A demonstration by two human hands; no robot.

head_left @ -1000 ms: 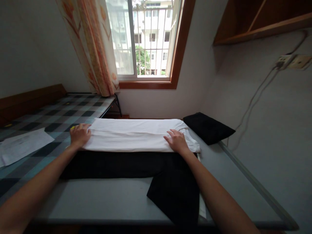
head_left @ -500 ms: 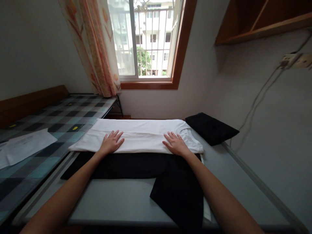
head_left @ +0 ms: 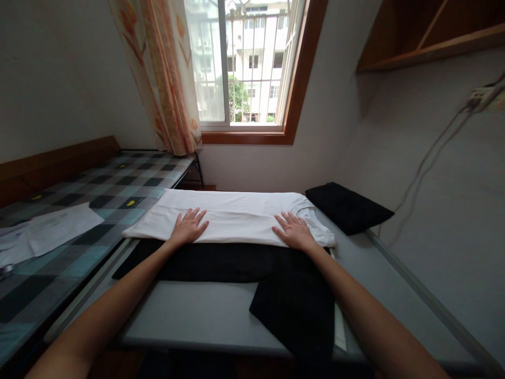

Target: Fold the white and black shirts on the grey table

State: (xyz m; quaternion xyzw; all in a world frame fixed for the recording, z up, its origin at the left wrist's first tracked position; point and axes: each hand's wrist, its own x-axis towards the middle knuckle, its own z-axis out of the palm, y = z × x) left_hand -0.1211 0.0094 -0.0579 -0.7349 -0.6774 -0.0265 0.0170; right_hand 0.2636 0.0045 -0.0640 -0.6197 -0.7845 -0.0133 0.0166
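Note:
A white T-shirt [head_left: 236,210], folded into a long strip, lies across the far part of a grey table [head_left: 189,310]. My left hand [head_left: 188,226] rests flat on its left half, fingers spread. Palm down, my right hand [head_left: 292,229] lies on the right half, close to the neckline, with fingers apart. Under and in front of the white cloth is a black fabric piece [head_left: 213,263], with a black sleeve-like flap [head_left: 295,310] reaching toward the near edge at the right. A narrow white edge shows beside that flap.
A folded black cloth [head_left: 349,208] lies at the table's far right corner, by the wall. To the left is a bed with a checked cover [head_left: 90,181] and papers [head_left: 55,231] on it. A curtain [head_left: 169,79] hangs beside the barred window. A cable [head_left: 430,142] runs down the right wall.
The whole view has shifted slightly, so everything appears a little to the right. Both hands stay flat on the white T-shirt in about the same places.

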